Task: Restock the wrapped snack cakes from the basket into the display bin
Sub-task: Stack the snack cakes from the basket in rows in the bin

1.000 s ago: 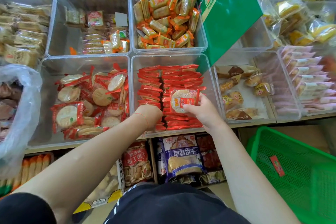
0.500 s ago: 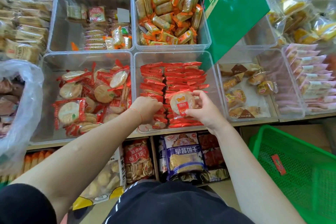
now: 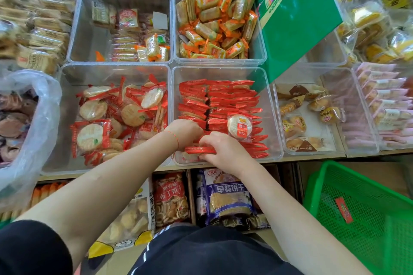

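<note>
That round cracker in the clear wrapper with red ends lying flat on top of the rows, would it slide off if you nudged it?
Probably. The round cracker in its clear, red-ended wrapper lies loose on the slanted edges of the upright red packets, and its film looks glossy, so a nudge would likely slide it. It looks thin and light, and the cracker may snap if pressed.

Shop: clear bins [image 3: 277, 118] of wrapped snacks

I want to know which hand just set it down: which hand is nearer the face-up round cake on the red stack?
Right. The right hand is just below-left of the face-up cake; the left hand is farther left.
</note>
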`<action>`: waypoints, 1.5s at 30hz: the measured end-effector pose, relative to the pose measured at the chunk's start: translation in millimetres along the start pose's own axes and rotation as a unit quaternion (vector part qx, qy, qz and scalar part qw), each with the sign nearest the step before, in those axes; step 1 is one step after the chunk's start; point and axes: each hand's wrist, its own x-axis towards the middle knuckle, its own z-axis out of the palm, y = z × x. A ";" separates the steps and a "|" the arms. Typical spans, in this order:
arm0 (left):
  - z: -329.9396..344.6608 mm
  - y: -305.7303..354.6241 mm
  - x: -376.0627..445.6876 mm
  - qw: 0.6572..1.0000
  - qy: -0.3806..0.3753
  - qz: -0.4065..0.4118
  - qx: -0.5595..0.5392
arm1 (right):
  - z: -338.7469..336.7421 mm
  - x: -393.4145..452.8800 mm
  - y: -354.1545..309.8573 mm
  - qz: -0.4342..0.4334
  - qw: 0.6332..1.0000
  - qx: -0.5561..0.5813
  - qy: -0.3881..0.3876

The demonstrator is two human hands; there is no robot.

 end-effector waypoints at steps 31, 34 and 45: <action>-24.3 -4.2 -19.6 0.998 0.029 -0.035 -0.051 | 11.9 70.1 -21.8 0.141 0.926 -0.300 -0.180; -22.3 2.7 -21.2 0.997 0.010 -0.055 -0.048 | 25.9 62.7 -19.4 0.136 0.947 -0.265 -0.123; 1.9 20.6 -6.8 0.996 -0.044 -0.065 -0.052 | -26.5 32.2 35.4 0.242 0.947 -0.129 0.169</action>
